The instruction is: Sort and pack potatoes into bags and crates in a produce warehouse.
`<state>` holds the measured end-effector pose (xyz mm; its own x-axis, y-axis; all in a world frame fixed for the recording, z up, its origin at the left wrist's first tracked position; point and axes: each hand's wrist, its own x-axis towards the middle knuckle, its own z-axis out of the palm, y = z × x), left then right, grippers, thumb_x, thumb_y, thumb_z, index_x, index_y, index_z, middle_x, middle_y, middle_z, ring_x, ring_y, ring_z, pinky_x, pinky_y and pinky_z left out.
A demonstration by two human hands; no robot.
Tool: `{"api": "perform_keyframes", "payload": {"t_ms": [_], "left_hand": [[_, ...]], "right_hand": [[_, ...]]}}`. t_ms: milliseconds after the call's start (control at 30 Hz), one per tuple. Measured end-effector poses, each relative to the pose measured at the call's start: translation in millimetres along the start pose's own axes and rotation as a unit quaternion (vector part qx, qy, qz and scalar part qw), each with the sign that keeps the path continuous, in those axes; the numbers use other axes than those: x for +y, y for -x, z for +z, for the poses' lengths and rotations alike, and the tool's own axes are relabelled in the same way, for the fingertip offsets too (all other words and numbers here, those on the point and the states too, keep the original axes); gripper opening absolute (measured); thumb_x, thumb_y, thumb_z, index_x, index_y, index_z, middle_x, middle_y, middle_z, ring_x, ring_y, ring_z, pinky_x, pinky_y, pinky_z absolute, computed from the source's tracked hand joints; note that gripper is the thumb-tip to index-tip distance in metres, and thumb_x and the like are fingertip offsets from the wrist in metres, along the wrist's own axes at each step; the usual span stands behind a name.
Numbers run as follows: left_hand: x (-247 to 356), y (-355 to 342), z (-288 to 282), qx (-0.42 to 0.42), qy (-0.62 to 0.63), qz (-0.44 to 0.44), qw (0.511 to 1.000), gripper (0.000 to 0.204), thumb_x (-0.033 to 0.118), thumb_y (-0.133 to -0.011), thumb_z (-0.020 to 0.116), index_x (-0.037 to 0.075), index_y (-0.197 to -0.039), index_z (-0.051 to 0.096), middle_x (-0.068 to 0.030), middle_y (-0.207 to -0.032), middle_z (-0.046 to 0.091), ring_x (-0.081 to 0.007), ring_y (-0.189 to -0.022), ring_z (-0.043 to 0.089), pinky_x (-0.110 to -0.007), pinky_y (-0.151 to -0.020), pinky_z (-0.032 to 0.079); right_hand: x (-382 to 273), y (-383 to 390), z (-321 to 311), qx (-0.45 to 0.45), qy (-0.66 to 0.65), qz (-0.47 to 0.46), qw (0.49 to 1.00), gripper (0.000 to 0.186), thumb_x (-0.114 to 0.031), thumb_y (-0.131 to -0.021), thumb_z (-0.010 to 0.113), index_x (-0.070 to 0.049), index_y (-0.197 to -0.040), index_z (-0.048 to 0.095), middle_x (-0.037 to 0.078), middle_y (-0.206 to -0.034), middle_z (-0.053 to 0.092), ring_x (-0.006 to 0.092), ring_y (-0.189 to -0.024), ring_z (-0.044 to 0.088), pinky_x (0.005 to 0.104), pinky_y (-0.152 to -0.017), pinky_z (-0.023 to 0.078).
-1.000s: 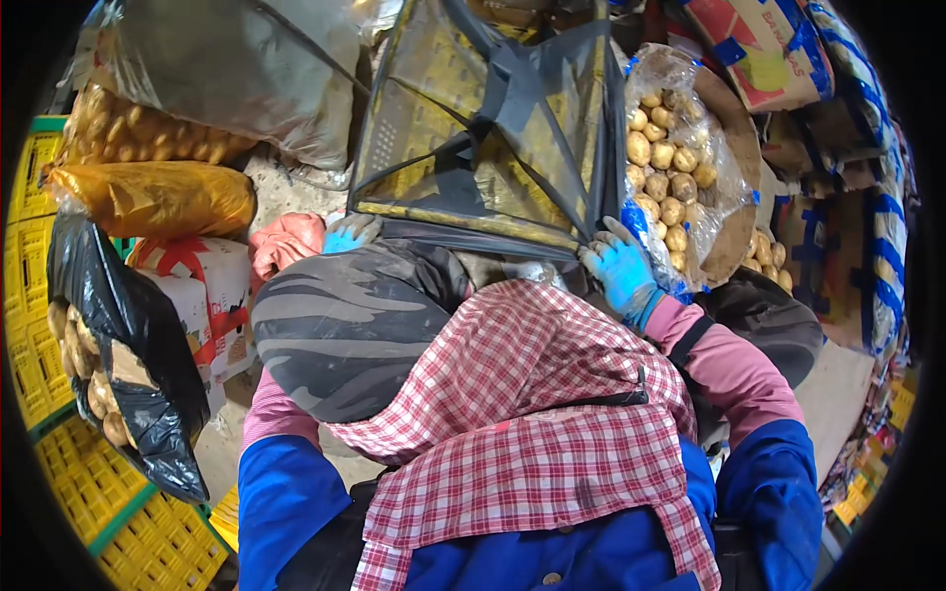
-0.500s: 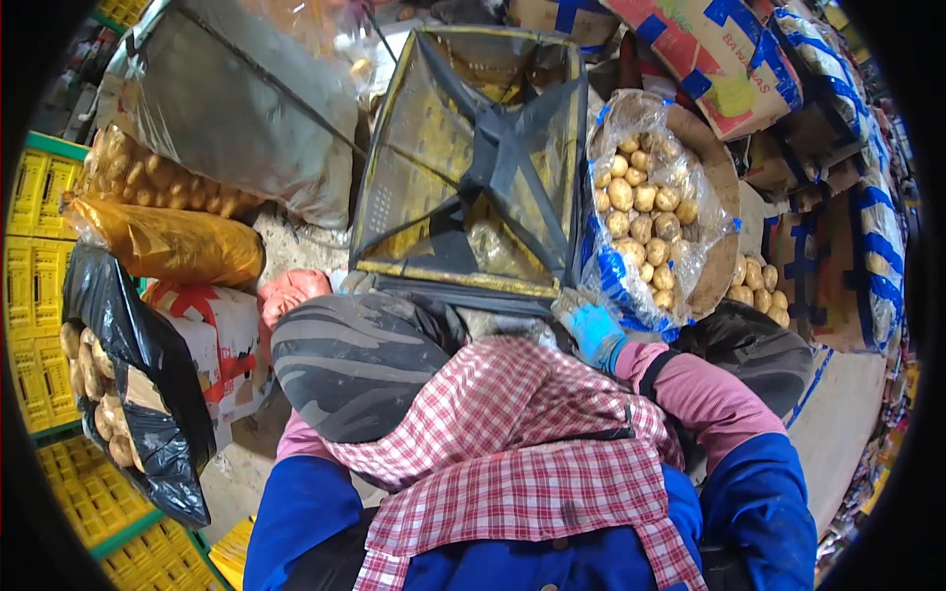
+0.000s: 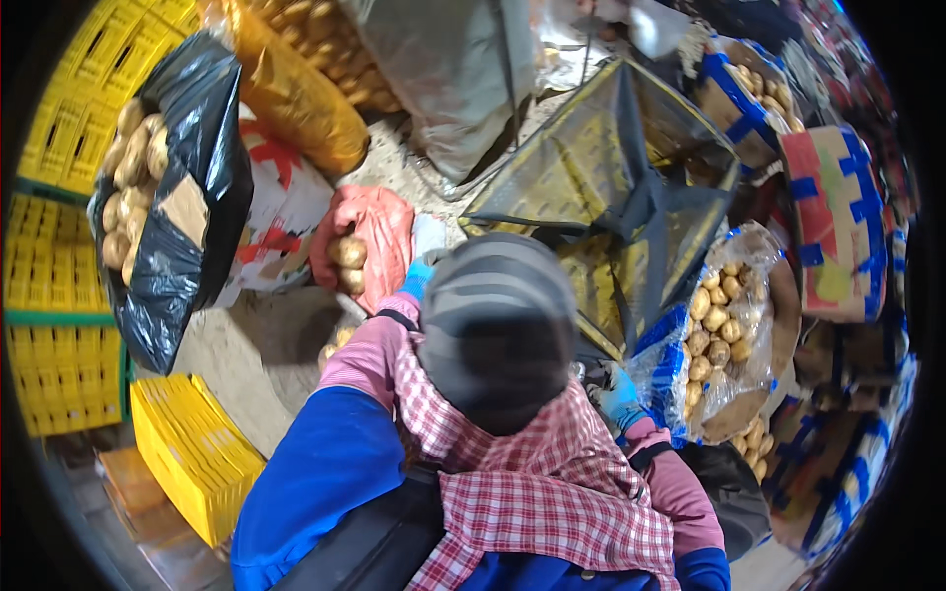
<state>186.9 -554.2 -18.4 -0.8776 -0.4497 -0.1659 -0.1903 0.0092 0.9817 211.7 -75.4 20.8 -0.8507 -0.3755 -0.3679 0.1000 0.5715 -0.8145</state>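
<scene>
My left hand [image 3: 424,264], in a blue and grey glove, is beside a pink mesh bag [image 3: 379,222] with potatoes [image 3: 349,258] at its mouth. My knee [image 3: 503,325] partly covers this hand, and its fingers are unclear. At the near corner of a yellow crate [image 3: 581,148], my right hand [image 3: 615,394] is low, its gloved fingers bent in; what they hold is hidden. Dark film and straps cross over the crate. Just right of that hand stands a round-edged cardboard box [image 3: 785,310], lined with clear plastic and filled with potatoes [image 3: 714,325].
On the left, a black plastic bag [image 3: 222,197] shows potatoes through an opening. Yellow crates [image 3: 59,256] are stacked behind it, and folded yellow pieces [image 3: 192,453] stand nearer. An orange sack [image 3: 296,89] and a grey sack [image 3: 443,79] lie farther off. Cardboard boxes [image 3: 838,222] line the right.
My view has turned left, so the crate now appears tilted and farther right. My left hand has left the crate's near left corner for the pink bag. My right hand stays near the crate.
</scene>
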Motion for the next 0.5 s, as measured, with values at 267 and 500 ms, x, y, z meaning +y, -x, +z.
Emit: {"api": "perform_keyframes", "payload": {"t_ms": [267,500], "left_hand": [[71.2,-22.6,65.5,0.021,0.104,-0.122,0.987,0.043,0.031,-0.090,0.059,0.004,-0.122,0.052,-0.0110,-0.093,0.061,-0.0154,-0.083,0.059,-0.030,-0.072,0.051],[99.7,-102.6,48.4,0.056,0.000,-0.008,0.998,0.026,0.006,-0.080,0.058,-0.001,-0.105,0.056,-0.0094,-0.081,0.059,-0.0156,-0.050,0.053,-0.028,-0.042,0.045]], "right_hand": [[96.9,-42.5,19.3,0.042,0.151,0.062,0.986,0.044,-0.022,-0.068,0.076,0.000,-0.103,0.061,0.014,-0.094,0.066,0.0222,-0.085,0.064,0.0328,-0.072,0.050],[-65.3,-73.2,37.1,0.066,0.053,0.304,0.949,0.070,-0.027,-0.063,0.078,0.005,-0.119,0.050,0.013,-0.102,0.063,0.0258,-0.092,0.060,0.0337,-0.082,0.049]]}}
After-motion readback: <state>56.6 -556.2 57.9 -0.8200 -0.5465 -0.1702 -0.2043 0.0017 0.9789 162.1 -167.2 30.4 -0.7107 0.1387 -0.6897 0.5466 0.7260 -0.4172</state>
